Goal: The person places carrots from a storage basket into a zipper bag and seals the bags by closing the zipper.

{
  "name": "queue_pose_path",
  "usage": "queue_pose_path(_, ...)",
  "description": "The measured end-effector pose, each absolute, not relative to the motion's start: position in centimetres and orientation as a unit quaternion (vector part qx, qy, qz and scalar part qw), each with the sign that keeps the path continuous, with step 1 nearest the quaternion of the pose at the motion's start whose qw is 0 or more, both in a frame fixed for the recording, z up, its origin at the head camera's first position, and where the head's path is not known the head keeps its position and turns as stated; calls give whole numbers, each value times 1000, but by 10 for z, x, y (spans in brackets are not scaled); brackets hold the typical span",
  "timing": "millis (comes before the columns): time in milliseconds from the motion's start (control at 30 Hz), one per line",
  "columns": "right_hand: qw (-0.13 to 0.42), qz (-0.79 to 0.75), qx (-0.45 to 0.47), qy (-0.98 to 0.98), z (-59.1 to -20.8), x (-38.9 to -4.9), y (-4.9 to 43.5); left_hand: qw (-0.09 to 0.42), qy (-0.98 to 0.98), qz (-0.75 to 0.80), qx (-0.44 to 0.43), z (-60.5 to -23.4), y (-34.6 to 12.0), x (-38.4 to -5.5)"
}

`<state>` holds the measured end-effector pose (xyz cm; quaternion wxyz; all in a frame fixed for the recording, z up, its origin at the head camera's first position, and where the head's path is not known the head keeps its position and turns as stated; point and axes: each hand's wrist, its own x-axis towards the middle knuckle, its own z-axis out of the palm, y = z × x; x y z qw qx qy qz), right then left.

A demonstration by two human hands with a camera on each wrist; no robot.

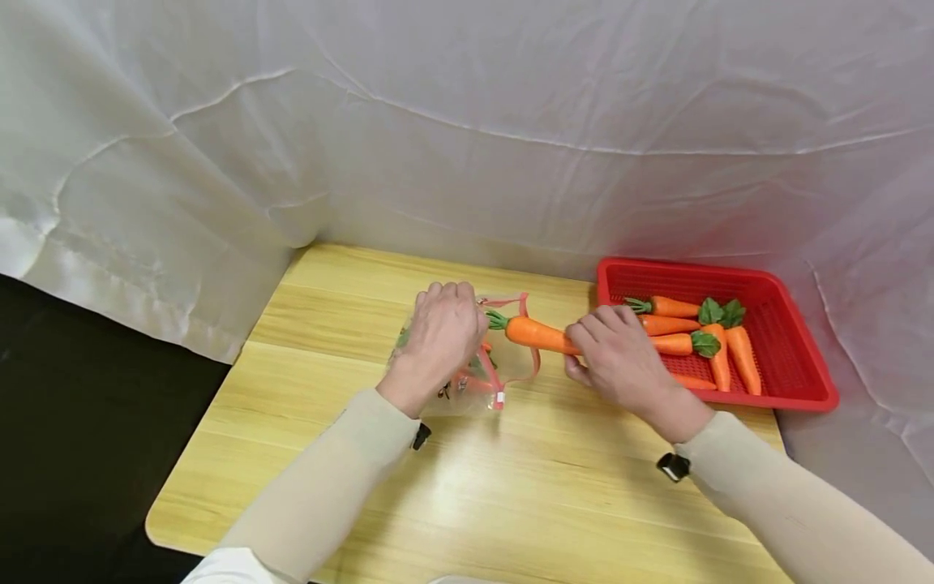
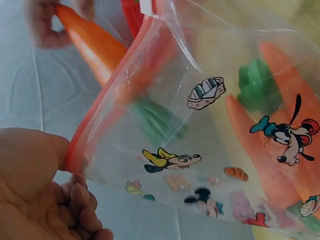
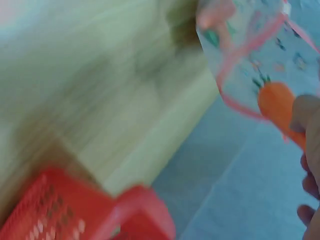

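My left hand (image 1: 440, 339) pinches the red-edged mouth of a clear zip bag (image 2: 210, 135) printed with cartoon figures. Inside the bag lie several carrots (image 2: 265, 145), seen through the plastic. Between the thumb and fingers of my right hand (image 1: 616, 357) is another carrot (image 1: 538, 334), held near its tapered end. Its green top points left, and in the left wrist view that leafy end is within the bag's opening. The right wrist view shows the same carrot (image 3: 276, 105) at the bag's mouth, partly hidden by the fingers.
A red perforated basket (image 1: 799, 349) stands at the table's right, just beyond my right hand, with several carrots (image 1: 743, 361) in it. The wooden table (image 1: 292, 405) ends at a pale hanging cloth (image 1: 467, 186) behind. A dark area lies past its left edge.
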<state>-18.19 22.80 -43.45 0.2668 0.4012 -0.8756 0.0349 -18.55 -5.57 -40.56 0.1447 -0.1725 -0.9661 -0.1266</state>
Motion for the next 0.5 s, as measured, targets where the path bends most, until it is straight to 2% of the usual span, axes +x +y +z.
queue_pose_path(300, 296, -6, 377, -878, -466, -187, 181, 128, -964, -135, -190, -395, -44, -177)
queue_pose_path(500, 333, -34, 338, -879, -477, -191, 163, 77, -964, -175, -182, -386, -38, -174)
